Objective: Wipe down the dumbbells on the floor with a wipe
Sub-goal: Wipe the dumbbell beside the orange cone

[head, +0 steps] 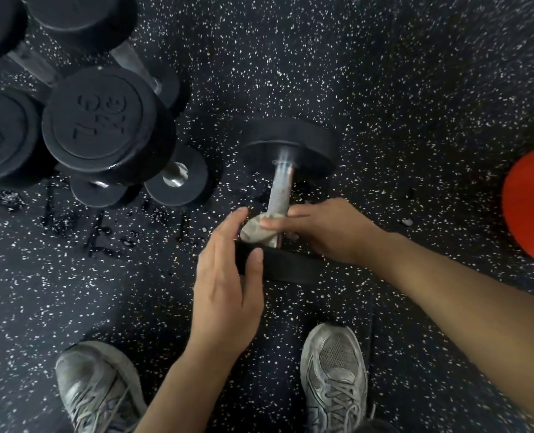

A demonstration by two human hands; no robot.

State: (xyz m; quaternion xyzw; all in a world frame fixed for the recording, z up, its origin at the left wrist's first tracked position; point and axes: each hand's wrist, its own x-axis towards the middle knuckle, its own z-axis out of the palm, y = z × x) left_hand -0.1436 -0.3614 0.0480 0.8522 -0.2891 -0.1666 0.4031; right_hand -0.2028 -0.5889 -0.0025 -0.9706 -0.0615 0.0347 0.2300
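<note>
The dumbbell's (279, 195) bar runs 12 to 6. Right hand (328, 228) pinches the wipe (258, 228) around it; left hand (228, 270) clasps the near head, at 6.

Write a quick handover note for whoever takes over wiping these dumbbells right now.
Left hand: grips the near head of the dumbbell, steadying it.
Right hand: holds the wipe wrapped round the low end of the handle.
In progress: this dumbbell's handle. Whether its heads are wiped cannot be told.
Left: the stacked dumbbells to the left show no sign either way; check them. Wet patches on the floor near the stack.
</note>
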